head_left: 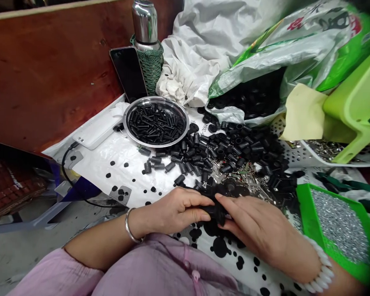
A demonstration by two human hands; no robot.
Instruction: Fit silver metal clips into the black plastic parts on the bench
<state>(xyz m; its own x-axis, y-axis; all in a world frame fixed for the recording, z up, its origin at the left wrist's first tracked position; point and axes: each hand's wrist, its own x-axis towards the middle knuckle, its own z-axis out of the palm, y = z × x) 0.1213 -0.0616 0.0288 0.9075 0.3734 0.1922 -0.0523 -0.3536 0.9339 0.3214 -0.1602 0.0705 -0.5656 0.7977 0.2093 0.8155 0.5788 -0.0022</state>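
My left hand (175, 211) and my right hand (253, 224) meet at the front of the work surface, with the fingers of both closed on a small black rubber part (216, 211). Its exact shape is partly hidden by my fingers. Just beyond my hands lies a loose heap of black ribbed cylindrical parts (228, 154) mixed with some silver metal pieces (234, 174). Behind the heap, a round steel dish (156, 144) holds several black threaded pieces.
A white sheet with black spots (95, 172) covers the surface. A green tray of small silver pieces (339, 230) sits at front right. Behind stand a phone (129, 74), a steel flask in a green mesh sleeve (144, 24), and plastic bags (249, 94). A reddish wooden panel (49, 70) rises at left.
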